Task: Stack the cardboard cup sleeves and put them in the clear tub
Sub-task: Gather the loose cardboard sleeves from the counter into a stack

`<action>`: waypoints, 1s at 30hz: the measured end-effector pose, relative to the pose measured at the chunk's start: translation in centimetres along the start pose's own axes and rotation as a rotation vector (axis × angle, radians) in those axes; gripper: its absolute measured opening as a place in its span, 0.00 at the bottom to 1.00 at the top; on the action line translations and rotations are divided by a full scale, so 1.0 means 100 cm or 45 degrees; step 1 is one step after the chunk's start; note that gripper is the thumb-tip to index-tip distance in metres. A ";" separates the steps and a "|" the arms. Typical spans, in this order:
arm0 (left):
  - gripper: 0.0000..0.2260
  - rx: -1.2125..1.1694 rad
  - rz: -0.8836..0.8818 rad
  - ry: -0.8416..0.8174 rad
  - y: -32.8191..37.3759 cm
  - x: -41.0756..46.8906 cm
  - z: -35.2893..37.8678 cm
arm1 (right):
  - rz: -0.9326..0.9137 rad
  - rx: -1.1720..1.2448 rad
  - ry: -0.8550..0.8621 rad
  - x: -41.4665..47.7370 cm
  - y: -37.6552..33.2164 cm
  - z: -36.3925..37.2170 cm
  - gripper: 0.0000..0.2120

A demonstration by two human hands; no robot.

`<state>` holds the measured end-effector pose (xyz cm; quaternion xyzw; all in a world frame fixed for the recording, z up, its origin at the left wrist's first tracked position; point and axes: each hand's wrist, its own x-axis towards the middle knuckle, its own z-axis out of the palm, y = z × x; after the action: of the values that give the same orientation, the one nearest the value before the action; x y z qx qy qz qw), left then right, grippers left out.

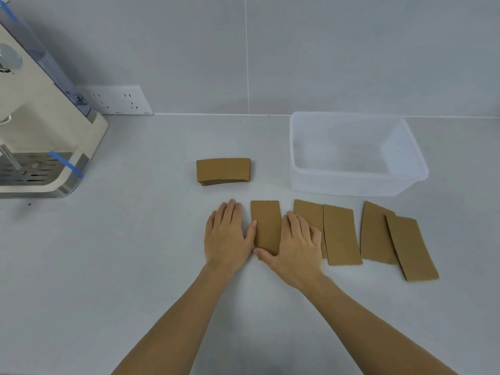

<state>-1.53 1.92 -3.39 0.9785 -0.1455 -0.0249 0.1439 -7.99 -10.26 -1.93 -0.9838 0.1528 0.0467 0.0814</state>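
Observation:
Several flat brown cardboard cup sleeves lie in a row on the grey counter. My left hand (226, 235) lies flat on the counter, its thumb touching the left edge of the leftmost sleeve (266, 223). My right hand (296, 246) rests flat over that sleeve's right edge and lower corner, and partly covers the neighbouring sleeve (311, 212). Further right lie a third sleeve (341, 235) and an overlapping pair (376, 234) (411, 249). A small stack of sleeves (223, 171) sits behind my hands. The clear tub (357, 185) stands empty at the back right.
A cream coffee machine (40, 125) with a metal drip tray and blue tape strips stands at the far left. A white wall socket plate (123, 101) sits on the grey tiled wall behind the counter.

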 end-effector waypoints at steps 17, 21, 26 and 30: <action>0.15 -1.614 -0.482 -0.021 0.020 0.006 -0.052 | 0.120 0.812 -0.015 0.009 -0.008 -0.065 0.24; 0.26 -2.502 -0.685 -0.387 0.025 0.002 -0.055 | -0.072 0.909 -0.014 -0.005 -0.019 -0.073 0.26; 0.32 -2.794 -0.667 -0.592 0.033 -0.005 -0.049 | -0.205 0.839 -0.038 -0.019 -0.021 -0.056 0.31; 0.32 -2.833 -0.730 -0.651 0.041 -0.008 -0.041 | -0.222 0.721 -0.026 -0.024 -0.008 -0.047 0.32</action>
<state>-3.03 -0.51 1.70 0.2777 0.1572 -0.3652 0.8745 -9.67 -9.64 3.05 -0.9309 0.0739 0.0051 0.3578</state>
